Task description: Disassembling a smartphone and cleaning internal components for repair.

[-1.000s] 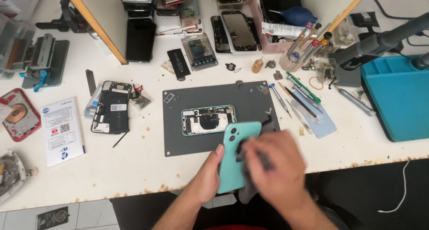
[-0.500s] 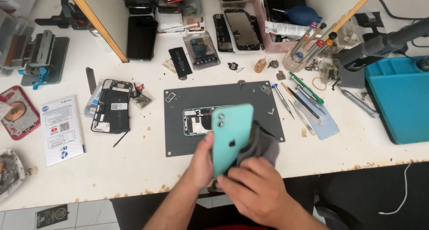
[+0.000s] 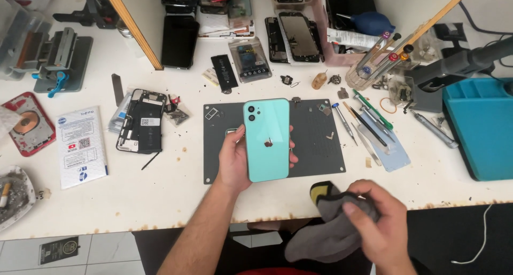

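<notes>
Mint phone (image 3: 267,141) upright in left hand (image 3: 234,160) grip, grey cloth (image 3: 331,227) in right hand (image 3: 382,227)

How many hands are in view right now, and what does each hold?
2. The left hand holds the mint-green phone upright above the dark grey work mat; the right hand grips a grey cloth at the table's front edge.

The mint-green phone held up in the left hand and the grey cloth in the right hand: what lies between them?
In the head view, only the dark grey work mat's lower edge and bare white tabletop lie between the mint-green phone and grey cloth.
</notes>
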